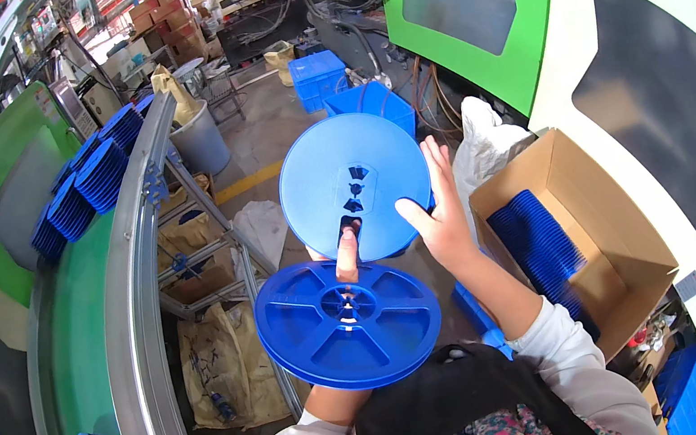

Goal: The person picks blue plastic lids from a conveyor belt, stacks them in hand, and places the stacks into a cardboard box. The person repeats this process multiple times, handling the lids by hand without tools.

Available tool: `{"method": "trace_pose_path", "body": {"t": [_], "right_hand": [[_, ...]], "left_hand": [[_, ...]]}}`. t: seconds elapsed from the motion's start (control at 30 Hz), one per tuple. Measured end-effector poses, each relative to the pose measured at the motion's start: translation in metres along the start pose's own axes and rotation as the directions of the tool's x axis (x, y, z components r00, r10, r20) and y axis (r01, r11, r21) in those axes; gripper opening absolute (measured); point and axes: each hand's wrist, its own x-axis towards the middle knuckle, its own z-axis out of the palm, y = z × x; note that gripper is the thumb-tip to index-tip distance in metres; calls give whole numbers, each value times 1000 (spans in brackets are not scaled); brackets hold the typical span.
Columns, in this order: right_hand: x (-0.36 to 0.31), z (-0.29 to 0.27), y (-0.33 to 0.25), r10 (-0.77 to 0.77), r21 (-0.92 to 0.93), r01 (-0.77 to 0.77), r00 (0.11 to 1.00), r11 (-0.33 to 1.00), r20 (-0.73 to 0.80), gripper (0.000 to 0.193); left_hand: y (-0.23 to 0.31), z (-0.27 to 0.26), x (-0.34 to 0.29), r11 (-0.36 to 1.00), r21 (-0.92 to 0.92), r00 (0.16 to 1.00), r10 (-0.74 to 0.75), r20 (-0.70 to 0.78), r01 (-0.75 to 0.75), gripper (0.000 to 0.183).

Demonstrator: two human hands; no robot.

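Note:
A blue plastic reel flange (313, 168) faces me, its smooth round side pierced by small slots near the centre. Below it a blue spoked reel flange (303, 338) lies tilted over my left forearm. One finger of my left hand (347, 258) hooks into the upper flange's lower slot, above the lower flange's hub; most of that hand is hidden behind the discs. My right hand (447, 220) rests at the upper flange's right rim. Its thumb lies against the face and its fingers stretch upward along the edge.
On my right, an open cardboard box (624, 237) holds a row of blue discs (539, 242). To the left runs a green conveyor (83, 323) behind a metal rail (144, 341), carrying stacked blue discs (100, 175). Ahead stand blue crates (317, 77) and a green-and-white machine (481, 23).

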Motion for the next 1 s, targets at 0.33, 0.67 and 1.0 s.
{"method": "trace_pose_path", "body": {"t": [0.33,0.67,1.0], "right_hand": [[-9,10,-31,-245,59,250,966,966,-81,75],[-18,25,-42,-305,171,317,948,933,-92,70],[-6,47,-13,-19,248,25,999,968,-27,84]], "left_hand": [[32,-29,-3,999,45,999,-23,47,21,77],[22,-50,8,985,32,985,171,-35,-170,84],[-15,-118,43,889,-189,861,453,232,-417,83]]}}
